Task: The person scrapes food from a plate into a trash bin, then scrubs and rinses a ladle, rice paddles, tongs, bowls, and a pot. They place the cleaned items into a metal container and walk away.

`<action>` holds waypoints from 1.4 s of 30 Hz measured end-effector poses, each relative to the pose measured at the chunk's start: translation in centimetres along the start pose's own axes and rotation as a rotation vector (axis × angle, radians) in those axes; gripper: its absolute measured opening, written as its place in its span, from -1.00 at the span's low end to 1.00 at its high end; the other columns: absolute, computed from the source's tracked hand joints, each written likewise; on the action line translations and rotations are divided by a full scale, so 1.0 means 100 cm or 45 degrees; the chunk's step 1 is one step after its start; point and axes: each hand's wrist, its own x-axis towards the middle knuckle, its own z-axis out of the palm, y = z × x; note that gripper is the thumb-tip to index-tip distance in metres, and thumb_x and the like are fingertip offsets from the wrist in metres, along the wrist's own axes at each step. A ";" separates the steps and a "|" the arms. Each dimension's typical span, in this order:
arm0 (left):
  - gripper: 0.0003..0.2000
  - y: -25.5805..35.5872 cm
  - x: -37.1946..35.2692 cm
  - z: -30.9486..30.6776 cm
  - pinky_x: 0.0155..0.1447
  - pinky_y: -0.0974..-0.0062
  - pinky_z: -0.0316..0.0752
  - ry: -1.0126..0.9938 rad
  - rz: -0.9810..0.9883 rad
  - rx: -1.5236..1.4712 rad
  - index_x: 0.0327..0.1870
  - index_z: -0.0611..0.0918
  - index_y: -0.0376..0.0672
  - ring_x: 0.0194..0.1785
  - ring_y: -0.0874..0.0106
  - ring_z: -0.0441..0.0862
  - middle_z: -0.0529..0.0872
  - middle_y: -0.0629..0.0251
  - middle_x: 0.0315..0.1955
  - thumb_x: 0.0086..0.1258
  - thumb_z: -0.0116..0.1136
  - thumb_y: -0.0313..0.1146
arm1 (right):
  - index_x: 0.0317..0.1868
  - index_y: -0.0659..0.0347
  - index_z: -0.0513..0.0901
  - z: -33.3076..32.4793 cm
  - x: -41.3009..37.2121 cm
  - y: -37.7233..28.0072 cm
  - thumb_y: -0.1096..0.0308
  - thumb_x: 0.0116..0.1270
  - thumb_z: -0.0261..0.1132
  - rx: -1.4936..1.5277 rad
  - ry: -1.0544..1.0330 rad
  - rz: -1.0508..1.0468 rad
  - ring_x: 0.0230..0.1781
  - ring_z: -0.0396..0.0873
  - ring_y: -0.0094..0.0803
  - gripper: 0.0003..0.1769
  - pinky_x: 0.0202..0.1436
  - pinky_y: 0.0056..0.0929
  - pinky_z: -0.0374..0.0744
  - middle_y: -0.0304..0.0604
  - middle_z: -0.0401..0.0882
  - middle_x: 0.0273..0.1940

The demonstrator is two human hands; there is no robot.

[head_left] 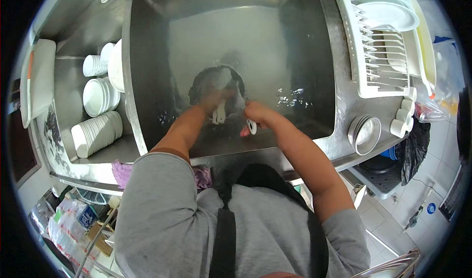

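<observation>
Both my hands work low in a large steel sink (328, 56) holding cloudy water. My right hand (256, 112) is closed around a utensil with a white handle (252, 127), which has a dark hole near its end. A pale, flat part of it seems to run up into the water. My left hand (215, 99) is under the surface just to the left, its fingers blurred by the water. White pieces (219, 114) show just below that hand, and I cannot tell what they belong to. A dark rounded outline surrounds the left hand in the water.
Stacked white bowls (101, 96) and a row of white dishes (97, 134) sit in the left basin. On the right, a white dish rack (366, 76) holds plates (386, 12). Nested round bowls (364, 135) and white cups (402, 119) stand near the counter edge. A purple cloth (121, 173) hangs at the front.
</observation>
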 end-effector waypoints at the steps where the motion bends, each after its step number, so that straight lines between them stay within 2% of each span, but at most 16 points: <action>1: -0.26 0.008 -0.010 0.005 0.12 0.26 0.44 -0.133 -0.153 -0.329 0.17 0.39 -0.25 0.10 0.21 0.49 0.49 0.03 0.06 0.08 0.32 0.09 | 0.21 0.50 0.23 -0.001 0.000 0.001 0.63 0.23 -0.08 0.002 0.004 0.005 -0.45 0.64 0.20 -0.52 -0.54 -0.04 0.71 0.33 0.40 0.01; 2: -0.48 0.016 -0.016 0.011 0.02 0.26 0.49 -0.264 -0.305 -0.660 0.01 0.56 -0.24 -0.06 0.22 0.59 0.60 0.10 -0.10 0.22 0.21 0.04 | 0.26 0.46 0.11 -0.002 0.001 0.002 0.61 0.23 -0.08 0.007 -0.044 0.020 -0.47 0.65 0.17 -0.45 -0.52 -0.05 0.71 0.33 0.39 -0.02; 5: -0.58 0.013 -0.002 0.027 -0.06 0.29 0.50 -0.067 -0.584 -0.603 -0.08 0.58 -0.23 -0.15 0.27 0.61 0.60 0.14 -0.16 0.26 0.20 -0.03 | 0.33 0.41 -0.01 -0.007 0.010 0.006 0.61 0.23 -0.07 -0.006 -0.099 0.032 -0.49 0.65 0.13 -0.37 -0.52 -0.07 0.71 0.34 0.37 -0.02; 6: -0.58 0.020 -0.008 0.028 -0.06 0.29 0.50 -0.069 -0.586 -0.602 -0.08 0.58 -0.23 -0.15 0.27 0.61 0.60 0.14 -0.16 0.26 0.20 -0.03 | 0.33 0.40 -0.01 -0.009 0.014 0.008 0.61 0.22 -0.06 -0.021 -0.113 0.031 -0.50 0.65 0.12 -0.37 -0.53 -0.08 0.71 0.34 0.35 0.01; 8: -0.61 0.045 -0.034 0.023 -0.13 0.27 0.50 -0.267 -0.256 -0.908 -0.07 0.58 -0.24 -0.23 0.30 0.61 0.60 0.15 -0.18 0.25 0.21 -0.10 | 0.33 0.39 0.01 -0.010 0.014 0.011 0.61 0.22 -0.05 -0.019 -0.069 0.029 -0.49 0.65 0.12 -0.37 -0.53 -0.10 0.71 0.33 0.36 0.02; 13: -0.59 0.050 -0.020 0.010 -0.04 0.31 0.53 -0.473 -0.203 -0.672 0.09 0.48 -0.22 -0.10 0.32 0.60 0.60 0.11 -0.12 0.25 0.19 -0.28 | 0.23 0.49 0.19 -0.015 0.032 0.021 0.54 0.23 0.03 0.116 0.020 -0.030 -0.40 0.64 0.06 -0.47 -0.52 -0.11 0.70 0.22 0.39 -0.06; 15: -0.57 0.054 -0.020 0.012 -0.02 0.29 0.53 -0.437 -0.159 -0.657 0.12 0.46 -0.22 -0.08 0.30 0.60 0.59 0.08 -0.09 0.25 0.19 -0.30 | 0.38 0.25 0.04 -0.025 0.059 0.028 0.35 0.28 0.13 0.039 -0.075 -0.163 -0.26 0.66 -0.04 -0.29 -0.39 -0.11 0.67 0.19 0.39 0.02; 17: -0.44 0.066 -0.028 0.019 0.00 0.25 0.53 0.003 -0.076 -0.322 0.25 0.34 -0.21 -0.05 0.24 0.59 0.55 0.03 -0.02 0.24 0.23 -0.26 | 0.39 0.23 0.03 -0.022 0.062 0.029 0.26 0.29 0.16 0.096 -0.017 -0.240 -0.13 0.61 -0.07 -0.26 -0.23 -0.05 0.63 0.15 0.39 0.07; 21: -0.28 0.090 -0.055 0.010 0.01 0.23 0.53 -0.205 -0.265 -0.652 0.36 0.19 -0.20 0.00 0.18 0.58 0.50 -0.01 0.06 0.23 0.27 -0.18 | 0.40 0.21 0.05 0.001 0.024 0.010 0.11 0.33 0.19 0.101 0.115 -0.320 0.18 0.42 -0.12 -0.24 0.19 0.04 0.40 0.01 0.38 0.19; 23: -0.27 0.113 -0.077 0.004 -0.02 0.21 0.54 -0.475 -0.258 -1.054 0.35 0.21 -0.20 -0.01 0.17 0.58 0.51 -0.01 0.05 0.24 0.27 -0.10 | 0.40 0.20 0.07 -0.002 0.038 0.017 0.12 0.33 0.19 0.123 0.019 -0.315 0.19 0.41 -0.14 -0.26 0.24 0.03 0.34 0.02 0.35 0.23; 27: -0.35 0.078 -0.025 0.012 -0.14 0.23 0.58 -0.286 -0.411 -0.631 0.28 0.31 -0.18 -0.15 0.20 0.63 0.57 0.02 -0.05 0.23 0.28 -0.09 | 0.33 0.22 0.25 -0.007 0.024 0.013 0.17 0.34 0.18 -0.085 -0.077 -0.455 0.20 0.40 -0.20 -0.38 0.24 -0.05 0.33 -0.03 0.42 0.19; 29: -0.37 0.018 0.022 -0.014 -0.31 0.24 0.58 -1.133 -0.349 -0.895 0.21 0.36 -0.19 -0.35 0.24 0.65 0.61 0.05 -0.18 0.15 0.34 -0.17 | 0.24 0.21 0.38 -0.018 0.051 0.024 0.20 0.33 0.17 -0.150 -0.059 -0.480 0.13 0.45 -0.20 -0.49 0.18 -0.11 0.38 -0.07 0.49 0.10; 34: -0.37 0.067 -0.017 -0.002 -0.38 0.25 0.57 -0.548 -0.280 -0.329 0.19 0.35 -0.21 -0.42 0.26 0.64 0.61 0.05 -0.24 0.09 0.35 -0.27 | -0.06 0.24 0.63 -0.027 0.067 0.020 0.25 0.26 0.19 0.006 0.203 -0.303 -0.09 0.59 -0.14 -0.69 0.01 -0.19 0.50 -0.14 0.65 -0.14; 36: -0.37 0.094 -0.039 -0.009 -0.40 0.26 0.57 -0.480 -0.243 -0.175 0.19 0.35 -0.22 -0.45 0.27 0.63 0.62 0.04 -0.27 0.07 0.36 -0.30 | -0.05 0.26 0.62 -0.040 0.094 0.029 0.18 0.21 0.24 -0.860 0.851 -0.449 -0.17 0.63 -0.07 -0.62 -0.05 -0.14 0.53 -0.08 0.67 -0.14; 39: -0.36 0.116 -0.078 -0.028 -0.43 0.27 0.56 -0.436 -0.220 -0.110 0.18 0.34 -0.22 -0.48 0.28 0.63 0.62 0.04 -0.29 0.05 0.36 -0.34 | 0.11 0.25 0.53 -0.064 0.112 0.041 0.07 0.19 0.26 -1.150 0.534 -0.511 0.03 0.56 -0.03 -0.44 0.10 -0.11 0.49 0.02 0.59 0.05; 42: -0.40 0.113 -0.122 -0.049 -0.42 0.41 0.56 -0.298 -0.151 -0.455 0.15 0.38 -0.35 -0.49 0.33 0.62 0.60 0.07 -0.33 0.01 0.29 -0.46 | 0.25 0.20 0.44 -0.054 0.067 0.024 0.02 0.21 0.23 -1.124 0.375 -0.495 0.21 0.44 -0.09 -0.35 0.22 -0.17 0.43 0.03 0.45 0.22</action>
